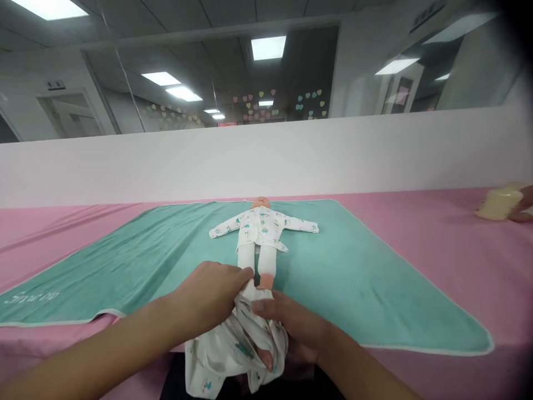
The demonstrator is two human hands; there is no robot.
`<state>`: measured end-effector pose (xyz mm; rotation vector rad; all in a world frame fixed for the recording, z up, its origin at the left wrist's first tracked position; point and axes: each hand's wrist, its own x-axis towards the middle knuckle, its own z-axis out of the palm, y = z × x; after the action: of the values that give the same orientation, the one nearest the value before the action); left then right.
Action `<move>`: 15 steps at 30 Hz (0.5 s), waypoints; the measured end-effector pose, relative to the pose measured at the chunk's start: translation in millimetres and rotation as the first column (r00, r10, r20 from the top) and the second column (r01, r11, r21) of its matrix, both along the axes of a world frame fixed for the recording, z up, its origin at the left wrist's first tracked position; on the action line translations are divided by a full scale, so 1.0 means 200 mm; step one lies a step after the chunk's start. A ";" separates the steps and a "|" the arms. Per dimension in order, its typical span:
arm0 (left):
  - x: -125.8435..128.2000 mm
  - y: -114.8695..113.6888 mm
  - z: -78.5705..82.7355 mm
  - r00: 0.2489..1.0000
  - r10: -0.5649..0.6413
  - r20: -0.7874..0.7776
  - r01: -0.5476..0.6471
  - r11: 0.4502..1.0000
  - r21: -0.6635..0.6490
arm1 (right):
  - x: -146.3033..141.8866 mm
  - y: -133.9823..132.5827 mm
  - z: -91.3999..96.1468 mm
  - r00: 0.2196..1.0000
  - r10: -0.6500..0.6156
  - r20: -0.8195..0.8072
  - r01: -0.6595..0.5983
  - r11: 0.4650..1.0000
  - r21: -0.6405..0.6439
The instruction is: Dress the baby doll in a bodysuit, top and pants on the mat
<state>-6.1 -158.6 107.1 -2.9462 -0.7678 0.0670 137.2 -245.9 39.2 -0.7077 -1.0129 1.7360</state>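
Note:
A baby doll (261, 228) lies on its back on a green towel (333, 289), its head pointing away from me. It wears a white printed jacket with both sleeves spread wide, and white coverings on its legs. White printed baby pants (225, 355) are bunched around the doll's lower legs and hang over the near edge. My left hand (214, 294) is closed on the pants at the leg on the left. My right hand (291, 322) grips the bunched cloth at the other leg, its thumb on top. A bare foot partly shows among the folds.
Pink cloth (437, 233) covers the surface under the towel. At the far right another person's hand (525, 204) is by a pale yellow bottle (497, 203). A low white wall (250, 161) with glass above it stands behind the doll.

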 end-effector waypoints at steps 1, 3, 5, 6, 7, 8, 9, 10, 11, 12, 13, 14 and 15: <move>0.01 0.00 -0.01 1.000 -0.020 -0.010 0.020 1.000 -0.015 | 0.02 -0.01 0.00 0.998 0.024 0.060 -0.023 1.000 -0.006; 0.03 -0.01 -0.04 0.999 -0.040 -0.003 0.040 0.998 -0.047 | 0.04 -0.01 -0.02 0.986 0.025 0.162 -0.025 1.000 0.001; 0.03 0.01 -0.09 0.999 -0.033 0.031 0.035 0.998 -0.053 | 0.05 -0.01 -0.05 0.970 -0.025 0.242 0.020 0.999 0.026; 0.04 0.02 -0.12 0.999 -0.023 0.050 0.026 0.998 -0.052 | 0.04 -0.01 -0.07 0.953 -0.072 0.294 0.061 0.997 0.048; 0.04 0.04 -0.16 0.998 -0.014 0.065 0.018 0.998 -0.060 | 0.04 -0.01 -0.10 0.921 -0.141 0.364 0.118 0.990 0.082; 0.04 0.05 -0.20 0.997 -0.009 0.082 0.015 0.997 -0.079 | 0.04 0.00 -0.13 0.861 -0.237 0.450 0.193 0.971 0.141; 0.05 0.07 -0.24 0.996 -0.004 0.091 0.014 0.994 -0.111 | 0.04 0.01 -0.16 0.765 -0.351 0.539 0.272 0.936 0.224; 0.06 0.08 -0.29 0.995 0.002 0.097 0.013 0.989 -0.147 | 0.03 0.01 -0.19 0.638 -0.464 0.614 0.339 0.886 0.317; 0.07 0.09 -0.32 0.995 0.018 0.103 0.000 0.985 -0.174 | 0.04 0.02 -0.23 0.501 -0.555 0.665 0.386 0.830 0.402; 0.08 0.10 -0.35 0.993 0.044 0.107 -0.023 0.981 -0.193 | 0.04 0.04 -0.25 0.380 -0.608 0.697 0.410 0.786 0.462; 0.10 0.10 -0.38 0.991 0.065 0.118 -0.038 0.976 -0.213 | 0.05 0.05 -0.28 0.291 -0.623 0.726 0.417 0.765 0.490; 0.11 0.11 -0.39 0.988 0.081 0.131 -0.047 0.969 -0.243 | 0.07 0.06 -0.30 0.235 -0.613 0.755 0.416 0.765 0.491; 0.13 0.11 -0.40 0.985 0.093 0.145 -0.047 0.954 -0.296 | 0.08 0.07 -0.31 0.206 -0.592 0.780 0.412 0.775 0.479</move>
<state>19.6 -136.8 27.8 -3.2329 -0.9610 -0.0540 154.1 -232.8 -22.7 -1.7771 -1.3812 0.5086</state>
